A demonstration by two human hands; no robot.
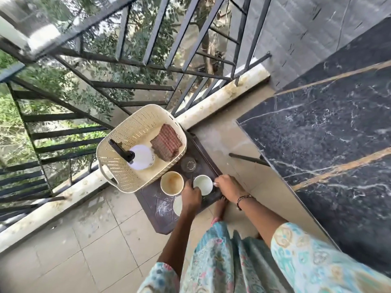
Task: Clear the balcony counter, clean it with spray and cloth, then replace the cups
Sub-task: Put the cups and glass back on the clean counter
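Observation:
On a low dark brown table (156,210) stands a white cup (202,183). My right hand (229,188) pinches its handle. My left hand (191,194) is curled against the cup's left side, and its grip is hidden. Beside it are a cup stained brown inside (171,182) and a clear glass (188,164). Another white cup (177,205) is partly hidden under my left wrist. A cream basket (118,170) on the table holds a white spray bottle (142,158) and a folded checked cloth (166,144). The black marble counter (328,134) at the right is bare.
A black metal railing (118,87) on a pale ledge runs behind the table, with trees beyond. The floor is beige tile (95,250). My bare foot (220,208) stands between the table and the counter. A dark rod (247,158) sticks out under the counter's edge.

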